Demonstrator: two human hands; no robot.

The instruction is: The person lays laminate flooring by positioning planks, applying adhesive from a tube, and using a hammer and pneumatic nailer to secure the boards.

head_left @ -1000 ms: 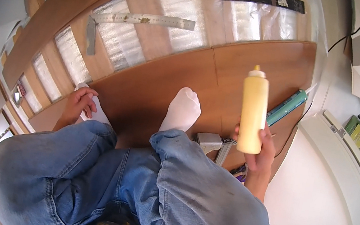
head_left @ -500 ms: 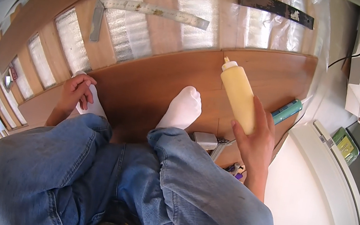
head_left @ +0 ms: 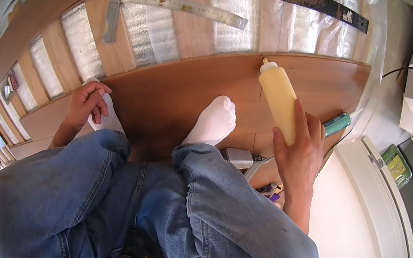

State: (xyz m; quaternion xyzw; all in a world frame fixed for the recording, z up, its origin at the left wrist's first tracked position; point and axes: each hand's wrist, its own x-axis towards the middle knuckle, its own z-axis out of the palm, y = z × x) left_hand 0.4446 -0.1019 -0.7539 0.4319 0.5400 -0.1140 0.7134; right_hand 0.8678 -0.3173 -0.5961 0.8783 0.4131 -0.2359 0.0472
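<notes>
My right hand is wrapped round a squeeze bottle filled with something pale yellow, likely glue. The bottle leans away from me, its narrow nozzle at the far edge of the brown floorboards, close to a joint between two boards. Whether the tip touches the wood, I cannot tell. Over by my left foot, my left hand hangs loosely with bent, slightly parted fingers and holds nothing. My white-socked right foot stands on the boards between the hands.
Beyond the boards lie wooden battens with silvery foil between them. A metal square and a dark flat metal bar rest across these. A green cylinder lies right of my right hand; a grey metal tool is beside my right knee.
My right hand has brought the bottle slightly farther away from me, its nozzle now nearer the board joint and edge. The left hand stays by the left foot. The whole view has shifted slightly.
</notes>
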